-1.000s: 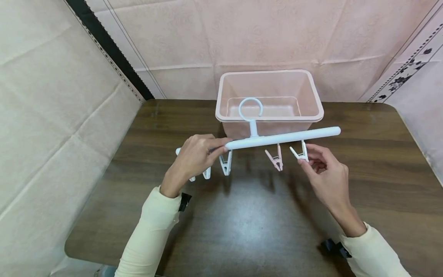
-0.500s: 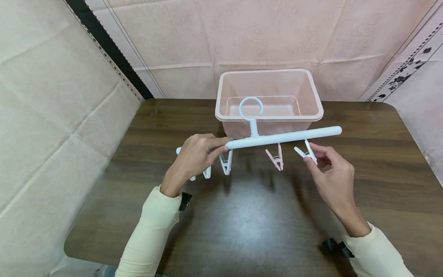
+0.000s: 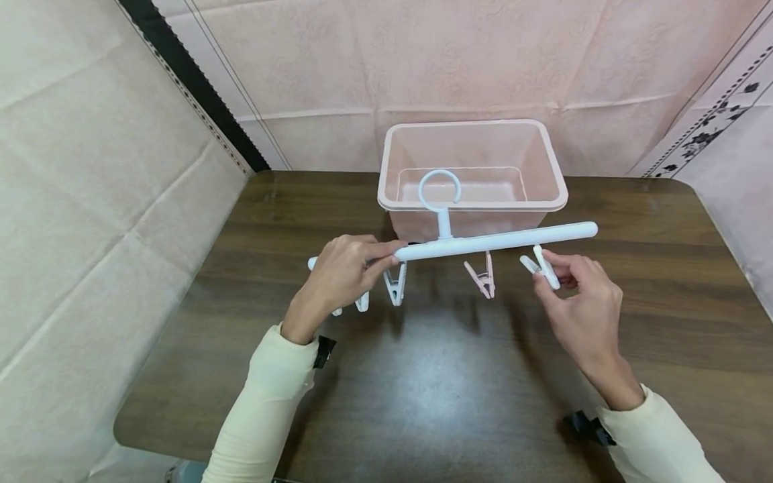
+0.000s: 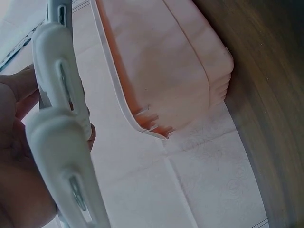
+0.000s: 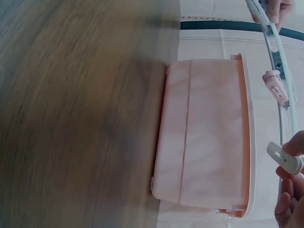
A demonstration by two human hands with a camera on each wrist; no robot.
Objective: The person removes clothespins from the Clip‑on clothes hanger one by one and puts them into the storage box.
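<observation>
My left hand (image 3: 344, 268) grips the left part of a pale blue clip hanger (image 3: 495, 243), its bar level and hook upward. Below the bar, several white clothespins (image 3: 395, 285) hang near my left fingers, partly hidden by the hand. A pink clothespin (image 3: 482, 276) hangs right of the hook. Under the bar's right end, my right hand (image 3: 582, 295) pinches a white clothespin (image 3: 541, 268) between thumb and fingers, its upper tip close below the bar. In the right wrist view that clothespin (image 5: 284, 159) sits at my fingertips, with the pink one farther up the bar.
A pink plastic basin (image 3: 404, 220) stands at the back of the brown wooden table (image 3: 435, 389), just behind the hanger. Pale cloth (image 3: 477, 60) covers the wall behind it and the left side.
My right hand has moved slightly rightward along the bar with the white clothespin, which has turned in the fingers. The left hand and the hanger stay nearly in place.
</observation>
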